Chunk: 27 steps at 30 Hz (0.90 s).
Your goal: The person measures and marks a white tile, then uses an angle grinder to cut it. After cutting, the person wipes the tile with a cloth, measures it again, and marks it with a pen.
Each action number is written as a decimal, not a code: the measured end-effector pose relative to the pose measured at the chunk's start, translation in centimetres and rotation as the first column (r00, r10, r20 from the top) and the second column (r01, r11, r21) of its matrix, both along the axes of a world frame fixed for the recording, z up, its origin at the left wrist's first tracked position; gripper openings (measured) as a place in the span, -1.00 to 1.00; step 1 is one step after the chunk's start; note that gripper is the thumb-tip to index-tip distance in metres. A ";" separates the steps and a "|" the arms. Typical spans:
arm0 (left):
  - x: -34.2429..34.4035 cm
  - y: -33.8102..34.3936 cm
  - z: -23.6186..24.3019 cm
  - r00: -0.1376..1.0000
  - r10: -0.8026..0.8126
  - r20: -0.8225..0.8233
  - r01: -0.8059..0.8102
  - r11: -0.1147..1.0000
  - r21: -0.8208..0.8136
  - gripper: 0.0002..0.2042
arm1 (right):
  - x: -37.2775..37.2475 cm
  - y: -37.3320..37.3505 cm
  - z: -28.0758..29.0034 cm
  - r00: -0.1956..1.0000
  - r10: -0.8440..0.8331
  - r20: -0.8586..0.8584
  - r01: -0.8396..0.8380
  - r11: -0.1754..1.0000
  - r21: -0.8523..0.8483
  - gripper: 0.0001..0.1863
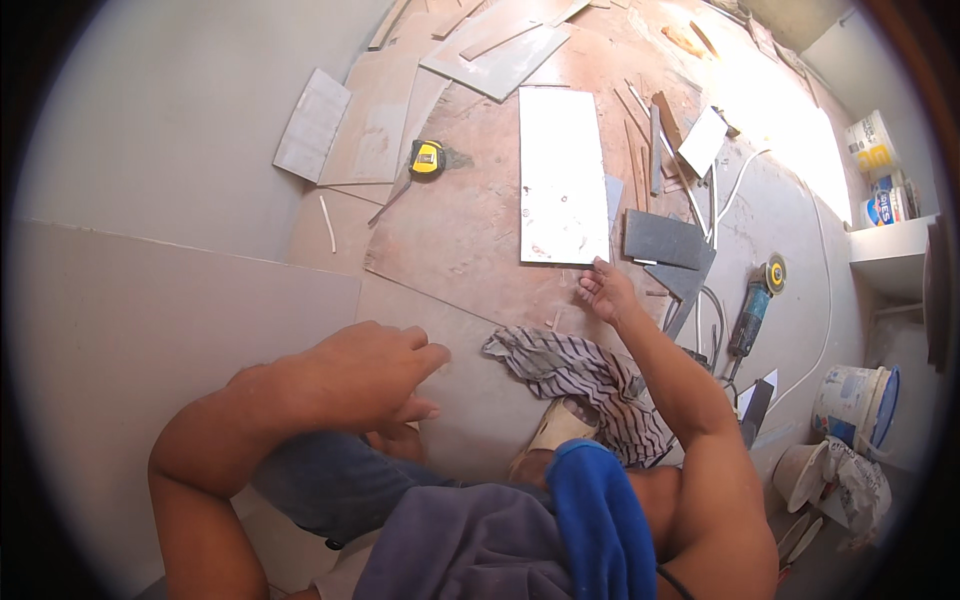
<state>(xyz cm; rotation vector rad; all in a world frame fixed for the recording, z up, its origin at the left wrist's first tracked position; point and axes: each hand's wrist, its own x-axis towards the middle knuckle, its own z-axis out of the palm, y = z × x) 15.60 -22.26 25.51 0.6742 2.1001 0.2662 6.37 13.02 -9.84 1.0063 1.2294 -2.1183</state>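
A long white tile (562, 175) with a few brown spots lies on the dusty floor in front of me. My right hand (606, 290) reaches forward and pinches the tile's near right corner between thumb and fingers. Over my bent knee hovers my left hand (385, 365), its fingers loosely bent and apart, with nothing in it. A striped cloth (580, 375) lies crumpled between my hands, beside my foot. Dark grey tile pieces (662, 240) sit just right of the white tile.
A yellow tape measure (427, 160) rests at the left. Tile offcuts (372, 120) lean near the wall. An angle grinder (755, 305) with its cord lies at the right, near a bucket (848, 405). Thin strips (640, 150) litter the floor.
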 end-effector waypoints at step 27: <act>-0.2 0.4 0.4 0.998 0.042 0.047 -0.042 0.999 0.000 -0.43 | -1.4 0.0 0.5 0.994 -0.016 -0.108 0.014 1.000 -0.021 -0.77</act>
